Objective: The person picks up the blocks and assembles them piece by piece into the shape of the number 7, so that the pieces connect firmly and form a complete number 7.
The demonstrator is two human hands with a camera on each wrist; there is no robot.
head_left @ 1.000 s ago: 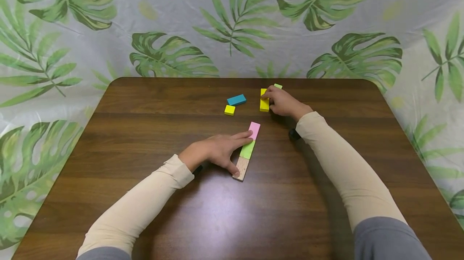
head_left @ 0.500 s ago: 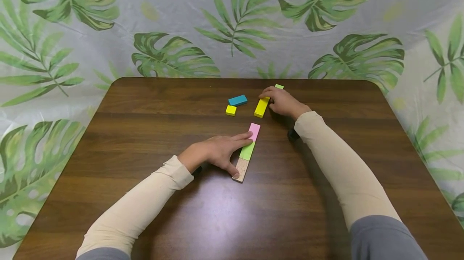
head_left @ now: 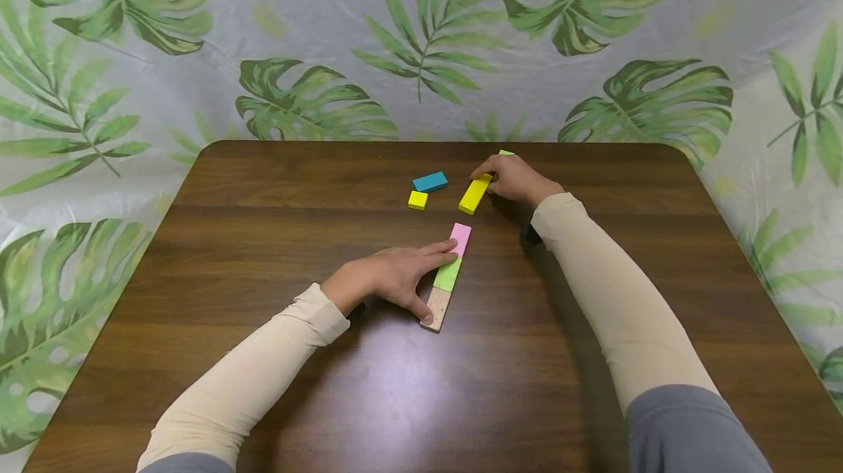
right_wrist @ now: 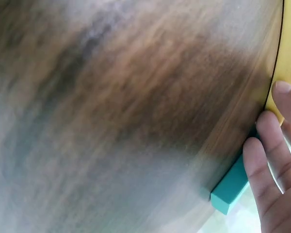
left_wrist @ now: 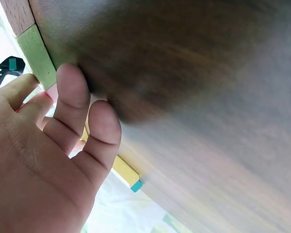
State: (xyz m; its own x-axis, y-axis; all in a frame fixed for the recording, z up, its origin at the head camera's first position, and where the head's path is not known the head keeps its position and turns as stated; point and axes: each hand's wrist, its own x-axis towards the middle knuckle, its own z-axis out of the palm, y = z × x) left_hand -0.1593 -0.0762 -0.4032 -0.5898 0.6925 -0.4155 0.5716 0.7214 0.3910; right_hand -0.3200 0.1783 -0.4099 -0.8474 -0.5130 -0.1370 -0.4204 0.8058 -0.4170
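My left hand point(head_left: 398, 275) rests along a straight row of three flat blocks. Its thumb touches the plain wooden block point(head_left: 438, 306) at the near end. Two outstretched fingers reach the pink block point(head_left: 463, 233), beside the light green block point(head_left: 449, 274) in the middle. Farther off, my right hand point(head_left: 516, 179) grips the far end of a long yellow block point(head_left: 474, 195), which lies slanted beyond the pink one. In the right wrist view, the thumb lies against the yellow block, and a teal block point(right_wrist: 230, 187) shows beside the other fingertips.
A blue block point(head_left: 430, 181) and a small yellow block point(head_left: 418, 200) lie close together left of my right hand. Part of another light green block point(head_left: 506, 153) peeks out behind that hand. A leaf-patterned cloth point(head_left: 435, 41) hangs behind the brown wooden table point(head_left: 263, 195).
The right hand has turned the long yellow block from upright in view to a slant, its near end shifting left and toward me. The left hand has barely moved.
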